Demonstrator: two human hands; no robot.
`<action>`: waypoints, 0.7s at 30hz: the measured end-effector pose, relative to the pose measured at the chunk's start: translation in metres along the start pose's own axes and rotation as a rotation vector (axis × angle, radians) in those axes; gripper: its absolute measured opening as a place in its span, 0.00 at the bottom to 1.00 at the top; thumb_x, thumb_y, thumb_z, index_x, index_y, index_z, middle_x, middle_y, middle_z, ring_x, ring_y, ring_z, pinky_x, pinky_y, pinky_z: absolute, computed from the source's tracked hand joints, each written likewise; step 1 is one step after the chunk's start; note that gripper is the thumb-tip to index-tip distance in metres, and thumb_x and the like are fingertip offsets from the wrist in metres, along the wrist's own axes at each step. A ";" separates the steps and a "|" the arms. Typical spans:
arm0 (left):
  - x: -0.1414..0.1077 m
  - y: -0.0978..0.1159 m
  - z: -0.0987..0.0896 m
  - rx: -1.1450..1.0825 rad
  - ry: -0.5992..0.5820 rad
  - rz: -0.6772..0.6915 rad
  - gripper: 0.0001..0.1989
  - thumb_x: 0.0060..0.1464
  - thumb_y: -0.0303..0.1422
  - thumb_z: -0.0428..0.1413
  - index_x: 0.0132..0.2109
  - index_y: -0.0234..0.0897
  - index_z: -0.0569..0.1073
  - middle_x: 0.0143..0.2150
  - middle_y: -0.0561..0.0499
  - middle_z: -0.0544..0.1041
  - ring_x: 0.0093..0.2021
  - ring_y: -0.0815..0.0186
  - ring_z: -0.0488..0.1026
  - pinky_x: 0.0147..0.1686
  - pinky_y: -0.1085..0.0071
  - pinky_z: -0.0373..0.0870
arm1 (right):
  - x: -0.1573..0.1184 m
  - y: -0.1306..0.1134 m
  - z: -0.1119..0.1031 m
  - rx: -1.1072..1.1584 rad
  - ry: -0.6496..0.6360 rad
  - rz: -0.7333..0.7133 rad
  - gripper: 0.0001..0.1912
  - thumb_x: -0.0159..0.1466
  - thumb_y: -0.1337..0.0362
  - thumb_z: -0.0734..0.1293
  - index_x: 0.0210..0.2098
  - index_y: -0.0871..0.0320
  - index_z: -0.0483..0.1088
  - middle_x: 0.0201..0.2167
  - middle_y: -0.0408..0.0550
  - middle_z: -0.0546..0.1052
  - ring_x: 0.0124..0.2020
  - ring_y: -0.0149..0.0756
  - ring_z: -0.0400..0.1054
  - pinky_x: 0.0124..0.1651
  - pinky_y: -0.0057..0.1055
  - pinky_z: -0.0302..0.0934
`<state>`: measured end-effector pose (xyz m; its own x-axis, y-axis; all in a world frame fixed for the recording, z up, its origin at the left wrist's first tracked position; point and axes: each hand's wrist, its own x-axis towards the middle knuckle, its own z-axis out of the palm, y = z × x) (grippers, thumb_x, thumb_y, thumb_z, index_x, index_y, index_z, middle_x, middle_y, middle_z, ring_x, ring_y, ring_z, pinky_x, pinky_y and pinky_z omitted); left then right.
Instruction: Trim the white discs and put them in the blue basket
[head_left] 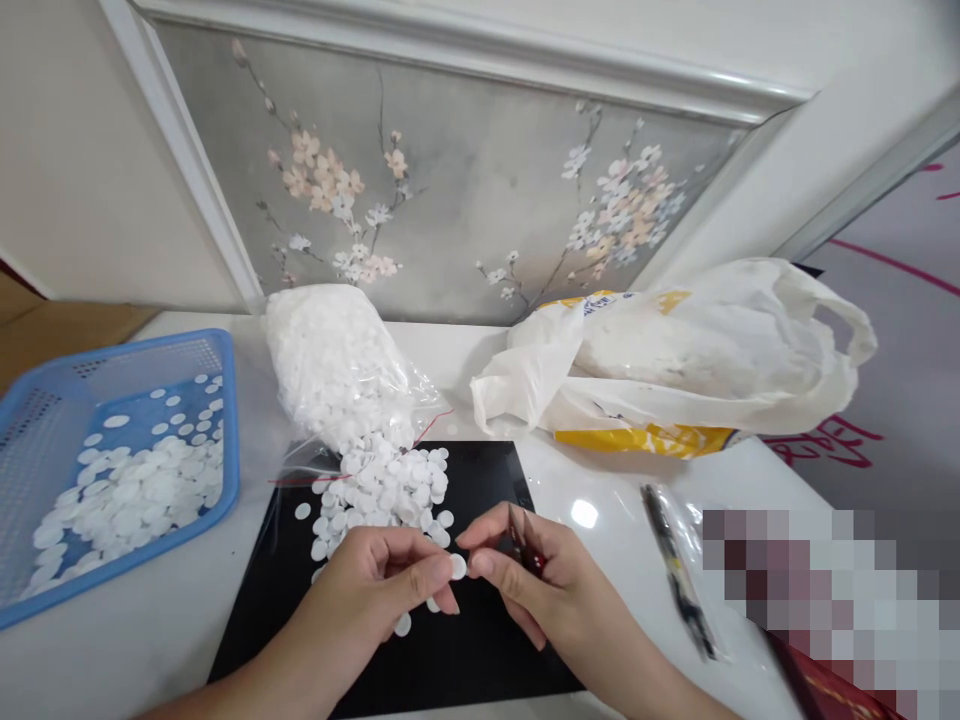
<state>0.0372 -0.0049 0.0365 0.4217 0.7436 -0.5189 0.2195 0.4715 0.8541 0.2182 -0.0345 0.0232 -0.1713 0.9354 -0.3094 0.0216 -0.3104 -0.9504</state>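
Between the thumb and forefinger of my left hand [401,575] is a small round white disc [458,567], held flat side toward me. Close beside it on the right, my right hand [536,575] is curled around a small tool [534,562] with a red part and a dark, pointed, blade-like end; most of it is hidden by the fingers. The thumb and forefinger of that hand are near the disc's right edge. Beneath and beyond both hands, a pile of similar white discs [394,490] lies on a black board [480,640].
A clear bag [330,360] full of discs spills onto the board. At left stands a blue basket [231,420] holding many discs. A white and yellow plastic bag [675,360] lies at back right. Pens in a clear sleeve [679,575] rest on the right.
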 end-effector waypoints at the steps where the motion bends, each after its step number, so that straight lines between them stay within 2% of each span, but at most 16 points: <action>1: 0.000 0.000 0.000 -0.017 0.002 0.003 0.15 0.52 0.43 0.60 0.27 0.35 0.75 0.26 0.53 0.76 0.18 0.76 0.48 0.19 0.74 0.42 | -0.001 -0.001 0.001 -0.020 0.006 0.000 0.18 0.60 0.49 0.68 0.35 0.59 0.70 0.17 0.33 0.61 0.13 0.21 0.48 0.16 0.22 0.43; 3: 0.000 -0.001 0.001 -0.055 -0.011 0.004 0.15 0.51 0.43 0.60 0.28 0.35 0.74 0.25 0.53 0.76 0.18 0.76 0.49 0.19 0.74 0.41 | -0.004 -0.003 0.002 -0.078 0.016 -0.017 0.16 0.59 0.51 0.69 0.34 0.58 0.71 0.16 0.33 0.61 0.14 0.22 0.50 0.17 0.22 0.45; 6: 0.001 -0.003 0.001 -0.102 -0.060 -0.023 0.17 0.50 0.45 0.61 0.28 0.33 0.75 0.26 0.51 0.77 0.17 0.78 0.48 0.18 0.74 0.39 | -0.006 -0.006 0.004 -0.166 0.040 -0.078 0.12 0.59 0.54 0.70 0.31 0.58 0.73 0.20 0.38 0.67 0.16 0.24 0.53 0.18 0.23 0.48; 10: 0.003 -0.007 0.003 -0.118 -0.093 -0.017 0.19 0.47 0.47 0.63 0.27 0.32 0.74 0.25 0.49 0.78 0.16 0.79 0.48 0.17 0.74 0.38 | -0.006 -0.005 0.002 -0.227 0.036 -0.173 0.15 0.60 0.52 0.70 0.29 0.58 0.75 0.27 0.44 0.70 0.20 0.26 0.59 0.20 0.24 0.54; 13: 0.002 -0.006 0.004 -0.149 -0.121 0.011 0.17 0.49 0.44 0.62 0.28 0.33 0.73 0.25 0.51 0.78 0.15 0.80 0.48 0.16 0.75 0.38 | -0.006 -0.001 -0.001 -0.172 0.032 -0.170 0.24 0.65 0.45 0.61 0.38 0.59 0.74 0.29 0.46 0.71 0.21 0.28 0.63 0.21 0.25 0.57; 15: 0.000 -0.006 0.004 -0.179 -0.116 0.027 0.16 0.52 0.43 0.61 0.28 0.33 0.72 0.25 0.52 0.77 0.15 0.80 0.46 0.16 0.75 0.38 | -0.007 0.000 -0.003 -0.201 0.053 -0.158 0.27 0.68 0.43 0.53 0.39 0.59 0.71 0.22 0.42 0.69 0.19 0.29 0.62 0.22 0.26 0.56; 18: -0.002 -0.005 0.004 -0.222 -0.100 0.061 0.15 0.52 0.41 0.61 0.28 0.34 0.71 0.24 0.53 0.77 0.15 0.80 0.46 0.16 0.75 0.37 | -0.010 -0.003 -0.005 -0.382 0.059 -0.209 0.25 0.68 0.42 0.52 0.34 0.56 0.65 0.17 0.36 0.62 0.19 0.30 0.57 0.24 0.27 0.51; 21: -0.002 -0.005 0.004 -0.260 -0.086 0.096 0.15 0.53 0.42 0.61 0.29 0.35 0.69 0.24 0.53 0.77 0.15 0.80 0.46 0.16 0.76 0.37 | -0.015 -0.008 -0.002 -0.454 0.009 -0.269 0.23 0.70 0.45 0.49 0.36 0.55 0.63 0.23 0.38 0.63 0.23 0.31 0.57 0.26 0.27 0.51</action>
<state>0.0390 -0.0111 0.0337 0.5049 0.7531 -0.4219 -0.0534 0.5151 0.8555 0.2225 -0.0455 0.0351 -0.2216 0.9738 -0.0509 0.4028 0.0438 -0.9142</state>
